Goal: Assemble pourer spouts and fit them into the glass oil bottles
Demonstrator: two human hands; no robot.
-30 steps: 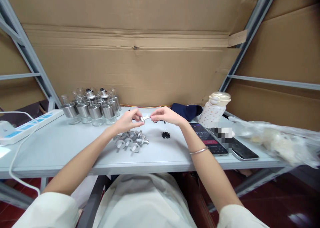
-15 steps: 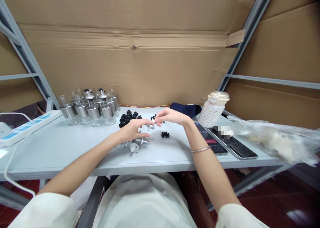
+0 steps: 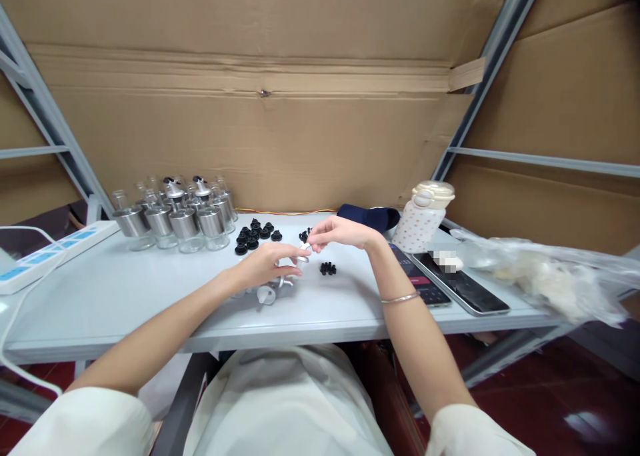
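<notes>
My left hand (image 3: 267, 264) is closed, thumb and fingers gripping a silver pourer spout (image 3: 303, 259) above the table. The fingertips of my right hand (image 3: 341, 233) pinch together at the spout's upper end; any small part between them is too small to make out. More silver spouts (image 3: 267, 295) lie under and in front of my left hand, partly hidden by it. Behind that hand sit several black ribbed stoppers (image 3: 256, 233). A cluster of small black caps (image 3: 328, 269) lies below my right hand, and more small black pieces (image 3: 304, 235) show behind its fingers.
Glass bottles with steel sleeves (image 3: 185, 224) stand at the back left, two topped with pourers (image 3: 174, 188). A power strip (image 3: 55, 256) lies at far left. To the right are a dotted tumbler (image 3: 421, 221), dark blue cloth (image 3: 367, 217), two phones (image 3: 463, 286) and a plastic bag (image 3: 550, 276).
The spout in my left hand has tilted and dropped slightly, and my right fingertips stay at its end. The whole view has shifted a little.
</notes>
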